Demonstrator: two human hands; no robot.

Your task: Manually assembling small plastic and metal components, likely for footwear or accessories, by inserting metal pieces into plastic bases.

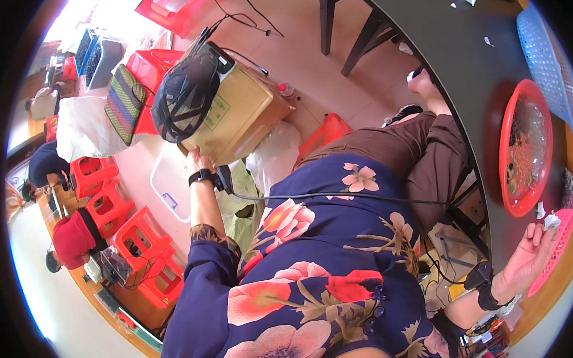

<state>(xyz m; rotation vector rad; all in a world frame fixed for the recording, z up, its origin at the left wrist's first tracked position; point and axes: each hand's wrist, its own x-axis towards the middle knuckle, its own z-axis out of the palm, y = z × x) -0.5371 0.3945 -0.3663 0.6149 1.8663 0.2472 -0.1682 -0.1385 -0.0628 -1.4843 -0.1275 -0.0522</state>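
Observation:
On the left, my left hand (201,162) is at the near edge of a cardboard box (249,117), with a black strap on its wrist. A black mesh cap (186,97) rests on that box, just above the hand. The left fingertips are mostly hidden, so their grip is unclear. At the far right, my right hand (523,262) is raised beside a pink perforated basket (561,248). Its fingers are curled, with a crumpled white scrap (552,222) at the fingertips. A strap with a small black device (478,276) is on the right wrist.
A red round tray (508,171) with small clear and dark pieces lies on the dark table (459,59), beside a blue basket (548,69). A black cable (337,196) crosses my lap. Red stools (143,237) and two other people (77,237) are at the left.

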